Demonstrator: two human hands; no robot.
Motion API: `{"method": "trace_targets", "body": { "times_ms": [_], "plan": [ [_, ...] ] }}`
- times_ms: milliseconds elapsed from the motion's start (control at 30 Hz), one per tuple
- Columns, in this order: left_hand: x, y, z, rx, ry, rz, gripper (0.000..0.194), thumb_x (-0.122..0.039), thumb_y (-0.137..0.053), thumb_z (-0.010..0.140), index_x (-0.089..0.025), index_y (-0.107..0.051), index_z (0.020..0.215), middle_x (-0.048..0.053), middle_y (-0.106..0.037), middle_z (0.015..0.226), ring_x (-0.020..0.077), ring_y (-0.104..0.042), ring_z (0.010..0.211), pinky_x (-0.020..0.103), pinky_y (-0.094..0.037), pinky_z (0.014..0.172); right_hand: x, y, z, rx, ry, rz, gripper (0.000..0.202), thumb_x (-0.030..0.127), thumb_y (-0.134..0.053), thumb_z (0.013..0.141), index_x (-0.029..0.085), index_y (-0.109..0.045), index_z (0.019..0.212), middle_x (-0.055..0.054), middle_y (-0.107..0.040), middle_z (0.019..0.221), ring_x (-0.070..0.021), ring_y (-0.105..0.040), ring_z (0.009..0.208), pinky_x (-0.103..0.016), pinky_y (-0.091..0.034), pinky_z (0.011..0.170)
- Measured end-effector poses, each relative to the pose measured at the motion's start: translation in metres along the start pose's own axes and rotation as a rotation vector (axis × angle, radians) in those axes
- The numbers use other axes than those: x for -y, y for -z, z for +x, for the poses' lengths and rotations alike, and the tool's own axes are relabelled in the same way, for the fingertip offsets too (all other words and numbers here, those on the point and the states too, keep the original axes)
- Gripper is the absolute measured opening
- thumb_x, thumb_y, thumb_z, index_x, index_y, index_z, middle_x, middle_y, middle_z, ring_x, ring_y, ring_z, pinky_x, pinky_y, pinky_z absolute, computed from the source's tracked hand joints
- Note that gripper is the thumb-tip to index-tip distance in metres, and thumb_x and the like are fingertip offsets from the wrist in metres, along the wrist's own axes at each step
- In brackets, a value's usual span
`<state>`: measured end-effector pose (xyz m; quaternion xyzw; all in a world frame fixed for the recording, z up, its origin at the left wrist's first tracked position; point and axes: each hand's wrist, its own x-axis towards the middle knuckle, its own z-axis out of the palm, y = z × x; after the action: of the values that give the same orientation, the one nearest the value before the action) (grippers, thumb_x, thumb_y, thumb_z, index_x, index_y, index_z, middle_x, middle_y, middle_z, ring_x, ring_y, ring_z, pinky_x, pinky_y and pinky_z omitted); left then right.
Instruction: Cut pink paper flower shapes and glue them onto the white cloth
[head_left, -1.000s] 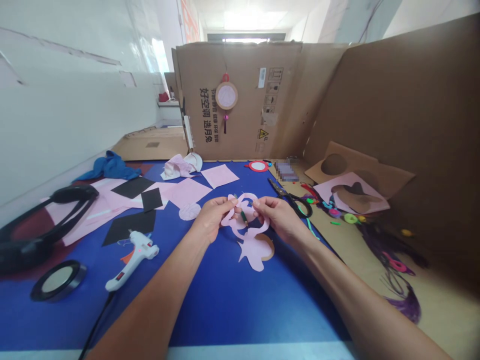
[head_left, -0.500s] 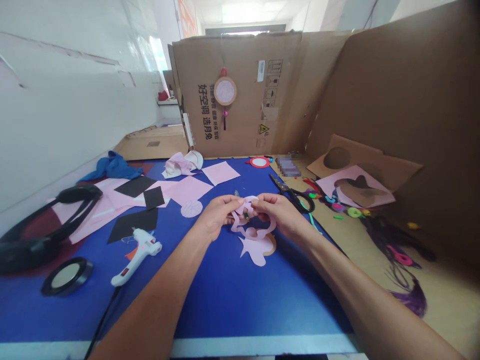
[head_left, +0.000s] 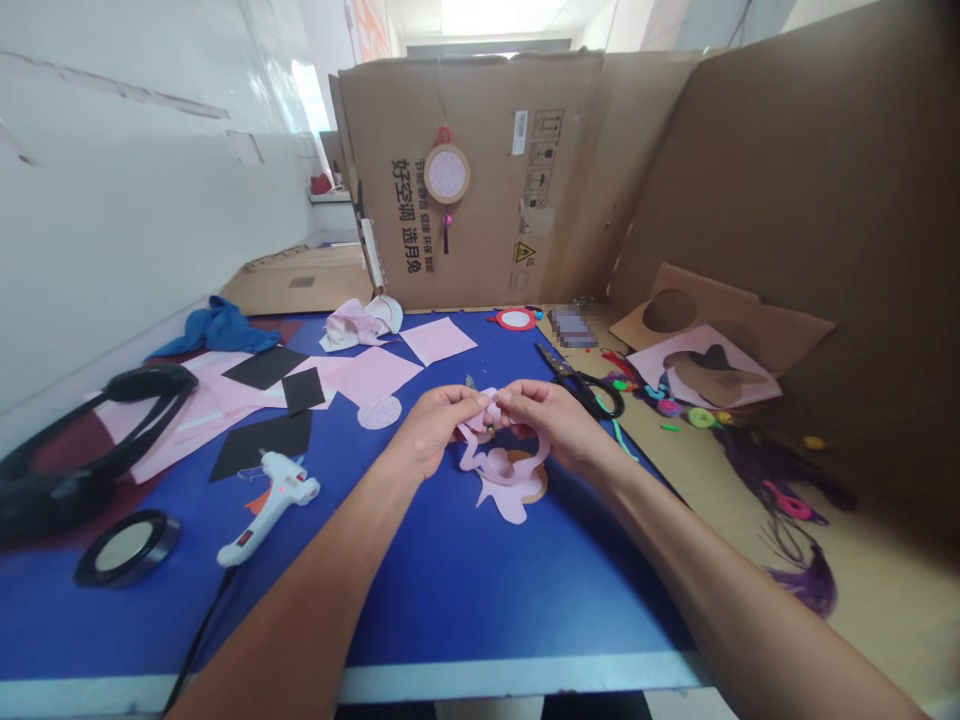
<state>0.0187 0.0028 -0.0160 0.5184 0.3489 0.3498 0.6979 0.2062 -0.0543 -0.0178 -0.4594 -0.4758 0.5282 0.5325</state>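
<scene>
cameras: 1 | mount: person's head | from: above the near side of the blue tabletop [head_left: 510, 590] | facing: forward and down | range: left hand [head_left: 431, 430] and right hand [head_left: 556, 425] near, cardboard panel [head_left: 480, 255] farther off

Matt pink paper [head_left: 376, 378]; blue cloth [head_left: 217, 328] (rumpled)

Pink paper cutout [head_left: 493, 463] pinched between left hand [head_left: 431, 430] and right hand [head_left: 550, 425] — fingertips close together. Pink shape with brown backing [head_left: 512, 494] laid just below the hands. Black-handled scissors [head_left: 587, 385] placed beyond the right hand — glue gun [head_left: 268, 508] set left of the left hand.
</scene>
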Motion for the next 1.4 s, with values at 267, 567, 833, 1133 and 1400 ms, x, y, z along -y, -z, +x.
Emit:
{"method": "trace_targets", "body": {
  "times_ms": [267,567,833,1133,1400],
  "plan": [
    [0.0001,-0.0031,-0.0015,0.024,-0.031,-0.001,0.038,-0.049,-0.096,0.073,-0.017,-0.074,0.074,0.006,-0.075,0.076,0.0155,-0.067,0.065,0.03,-0.054,0.068,-0.0028,0.0004,0.0021,-0.009,0.003,0.009,0.048,0.063,-0.096,0.07,0.022,-0.071,0.072,0.0,-0.068,0.069,-0.0133,-0.051,0.061,-0.029,-0.039,0.059],
    [0.0029,-0.0048,-0.0022,0.034,-0.047,0.01,0.044,-0.055,-0.095,0.075,-0.017,-0.072,0.078,0.006,-0.076,0.079,0.015,-0.069,0.067,0.028,-0.054,0.068,-0.0006,-0.0002,0.0001,-0.002,0.004,-0.005,0.05,0.065,-0.095,0.071,0.021,-0.071,0.071,0.0,-0.068,0.07,-0.0124,-0.052,0.062,-0.029,-0.04,0.06],
    [0.003,-0.0062,-0.0024,0.026,-0.072,-0.036,0.039,-0.042,-0.097,0.071,-0.018,-0.066,0.072,0.003,-0.071,0.07,0.0133,-0.064,0.063,0.028,-0.053,0.066,-0.005,-0.0004,0.0018,0.012,0.012,-0.007,0.054,0.071,-0.091,0.075,0.021,-0.071,0.072,-0.001,-0.066,0.07,-0.0137,-0.05,0.062,-0.03,-0.041,0.06],
    [0.0048,-0.0081,-0.0022,-0.022,-0.034,-0.032,0.042,-0.046,-0.097,0.074,-0.018,-0.065,0.072,0.003,-0.07,0.071,0.0134,-0.064,0.063,0.028,-0.051,0.065,-0.0055,-0.0001,0.0019,0.003,0.017,-0.012,0.056,0.072,-0.091,0.074,0.022,-0.067,0.07,0.0,-0.064,0.069,-0.0138,-0.048,0.062,-0.03,-0.039,0.061],
    [0.0072,-0.0072,-0.0017,0.038,-0.037,-0.009,0.046,-0.057,-0.092,0.077,-0.017,-0.07,0.075,0.005,-0.071,0.075,0.0144,-0.065,0.065,0.03,-0.051,0.068,-0.008,0.0015,0.0033,0.007,0.028,-0.024,0.054,0.068,-0.094,0.073,0.022,-0.066,0.069,0.0,-0.066,0.068,-0.0133,-0.048,0.061,-0.03,-0.037,0.06]
  ]
}}
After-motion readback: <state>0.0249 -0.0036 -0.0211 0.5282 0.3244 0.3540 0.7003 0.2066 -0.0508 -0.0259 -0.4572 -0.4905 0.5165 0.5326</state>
